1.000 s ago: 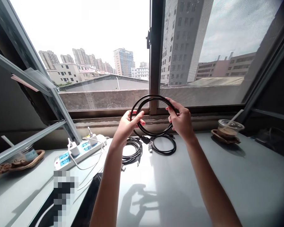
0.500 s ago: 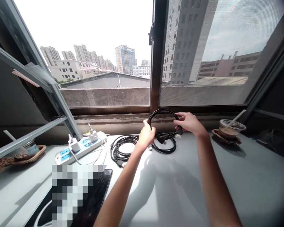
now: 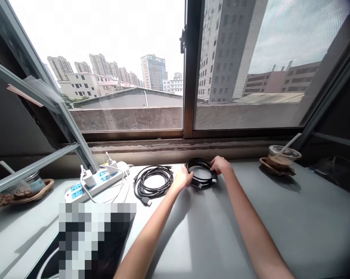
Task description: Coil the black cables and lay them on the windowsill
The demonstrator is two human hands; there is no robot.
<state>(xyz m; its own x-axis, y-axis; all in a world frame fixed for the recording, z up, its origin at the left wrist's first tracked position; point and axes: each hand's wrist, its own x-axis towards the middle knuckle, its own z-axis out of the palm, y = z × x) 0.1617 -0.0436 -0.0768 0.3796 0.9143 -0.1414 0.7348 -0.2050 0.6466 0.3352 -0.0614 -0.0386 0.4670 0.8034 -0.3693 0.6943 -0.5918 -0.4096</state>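
My left hand and my right hand grip opposite sides of a coiled black HDMI cable, low at the back of the table. Fingers of both hands are closed round its edges. Two plugs, one black-bodied connector and another by my right fingers, sit on the near side of the ring. A coil that lay beneath it earlier is mostly covered, and I cannot separate the two. Left of my left hand lies another loose black cable coil, its plug pointing toward me.
A white power strip with plugged-in chargers stands at the left. Nearer me lies a dark flat device, partly pixelated. Iced drinks in cardboard holders stand at right and far left. A metal frame rises left, before the window.
Both hands have lowered the held cable coil from above the table onto the coil below. The ring has gone from upright to nearly flat. The view has shifted slightly.
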